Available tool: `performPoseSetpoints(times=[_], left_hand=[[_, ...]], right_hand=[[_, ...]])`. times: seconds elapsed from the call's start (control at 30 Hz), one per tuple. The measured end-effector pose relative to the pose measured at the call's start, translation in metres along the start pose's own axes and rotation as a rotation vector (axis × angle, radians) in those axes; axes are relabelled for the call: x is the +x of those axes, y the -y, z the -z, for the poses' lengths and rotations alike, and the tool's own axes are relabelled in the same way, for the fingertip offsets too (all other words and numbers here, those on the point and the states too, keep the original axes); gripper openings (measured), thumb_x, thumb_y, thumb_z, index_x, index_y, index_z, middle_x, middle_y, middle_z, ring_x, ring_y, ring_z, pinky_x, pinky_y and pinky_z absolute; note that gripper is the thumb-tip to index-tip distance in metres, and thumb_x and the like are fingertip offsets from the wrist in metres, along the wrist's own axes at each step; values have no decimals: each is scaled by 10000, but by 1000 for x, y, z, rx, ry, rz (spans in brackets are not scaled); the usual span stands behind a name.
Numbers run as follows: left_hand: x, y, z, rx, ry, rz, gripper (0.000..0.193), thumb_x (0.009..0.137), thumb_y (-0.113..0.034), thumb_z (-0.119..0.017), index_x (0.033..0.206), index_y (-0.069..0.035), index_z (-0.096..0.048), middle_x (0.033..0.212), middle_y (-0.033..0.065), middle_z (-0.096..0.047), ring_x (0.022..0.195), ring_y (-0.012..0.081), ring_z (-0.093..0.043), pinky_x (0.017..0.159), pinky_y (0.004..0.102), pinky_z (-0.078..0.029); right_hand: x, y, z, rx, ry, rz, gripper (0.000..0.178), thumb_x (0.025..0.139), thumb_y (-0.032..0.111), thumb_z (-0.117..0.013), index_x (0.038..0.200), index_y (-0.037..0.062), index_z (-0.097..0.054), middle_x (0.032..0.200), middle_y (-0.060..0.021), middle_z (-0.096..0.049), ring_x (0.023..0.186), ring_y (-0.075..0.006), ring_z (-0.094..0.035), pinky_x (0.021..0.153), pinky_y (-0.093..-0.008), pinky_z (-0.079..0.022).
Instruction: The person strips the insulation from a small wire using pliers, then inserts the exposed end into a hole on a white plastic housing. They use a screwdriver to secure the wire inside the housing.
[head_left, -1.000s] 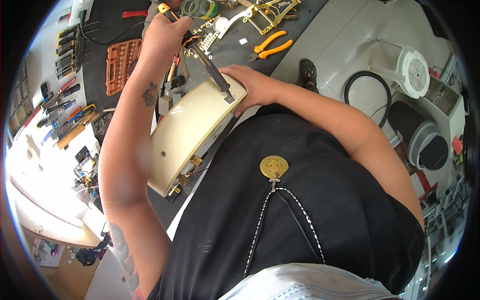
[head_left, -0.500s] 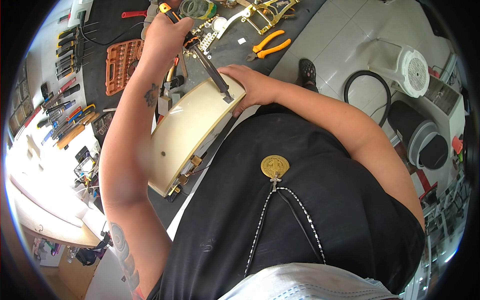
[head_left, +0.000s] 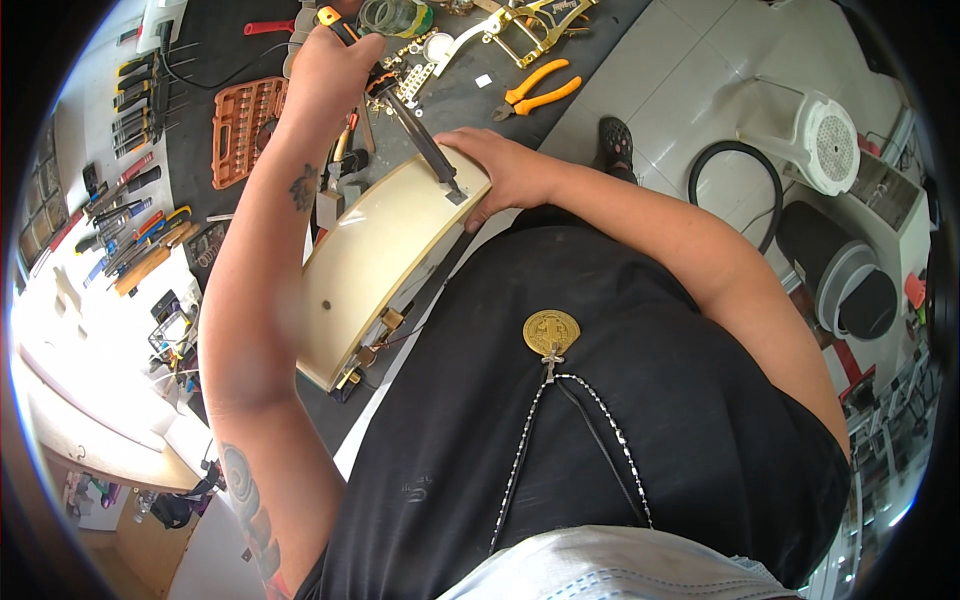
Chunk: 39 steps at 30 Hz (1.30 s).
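Observation:
In front of my body lies a cream, curved, glossy shell like a drum's, with gold fittings along its near side and a small dark hole towards its lower end. My left hand is closed round a long black and orange hand tool whose exact kind I cannot tell. Its narrow metal tip meets a small dark patch on the shell's upper end. Right beside that patch, my right hand grips the end of the shell, with fingers at the far edge and thumb at the near one.
Orange-handled cutting pliers, a gold metal mechanism and small gold parts lie on the dark bench. An orange socket case is at the left, near racked screwdrivers. A white stool stands at the right.
The shell and the tool's tip have shifted very slightly. Both hands keep their grips.

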<state>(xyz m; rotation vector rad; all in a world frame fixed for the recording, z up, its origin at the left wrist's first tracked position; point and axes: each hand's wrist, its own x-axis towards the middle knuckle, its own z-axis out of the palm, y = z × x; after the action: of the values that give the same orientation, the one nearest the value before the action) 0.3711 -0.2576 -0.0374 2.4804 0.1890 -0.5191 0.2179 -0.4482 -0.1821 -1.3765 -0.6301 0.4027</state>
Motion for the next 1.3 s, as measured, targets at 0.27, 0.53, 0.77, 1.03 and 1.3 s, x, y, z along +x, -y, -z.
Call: performPoseSetpoints(times=[0.27, 0.53, 0.77, 1.03, 1.3], left_hand=[[2, 4, -2, 19, -27, -23, 158, 962, -131, -684, 858, -34, -615, 678, -32, -557, 529, 63, -459, 475, 293, -341], [3, 1, -2, 59, -25, -11, 161, 964, -140, -697, 895, -26, -607, 687, -26, -559, 536, 67, -456, 477, 296, -344], [4, 5, -1, 42, -13, -3, 158, 963, -135, -700, 911, -18, -608, 693, -25, -565, 541, 67, -459, 479, 295, -345], [3, 4, -2, 48, -27, -1, 174, 951, -142, -706, 878, -11, -617, 693, -23, -580, 547, 70, -463, 485, 306, -349], [2, 2, -1, 64, -30, 6, 198, 955, -152, -697, 852, -7, -610, 708, -11, -591, 560, 71, -471, 494, 313, -360]], right_hand=[[0, 1, 1, -6, 50, -48, 1125, 562, 208, -1053, 1532, 71, -499, 1389, -154, -615, 1337, -380, -555, 1151, -463, -453], [1, 1, 0, -8, 12, -21, 1019, 572, 166, -1031, 1474, 113, -559, 1345, -147, -651, 1314, -388, -574, 1121, -474, -481], [1, 2, 1, -12, 8, -14, 1019, 565, 179, -1034, 1466, 107, -564, 1344, -144, -654, 1311, -391, -575, 1120, -474, -479], [2, -2, 0, -2, 4, -4, 1025, 558, 190, -1038, 1464, 105, -567, 1342, -148, -656, 1308, -394, -575, 1123, -478, -475], [2, -3, -1, -15, -5, -1, 1034, 562, 187, -1038, 1476, 106, -562, 1349, -150, -654, 1308, -394, -576, 1123, -473, -477]])
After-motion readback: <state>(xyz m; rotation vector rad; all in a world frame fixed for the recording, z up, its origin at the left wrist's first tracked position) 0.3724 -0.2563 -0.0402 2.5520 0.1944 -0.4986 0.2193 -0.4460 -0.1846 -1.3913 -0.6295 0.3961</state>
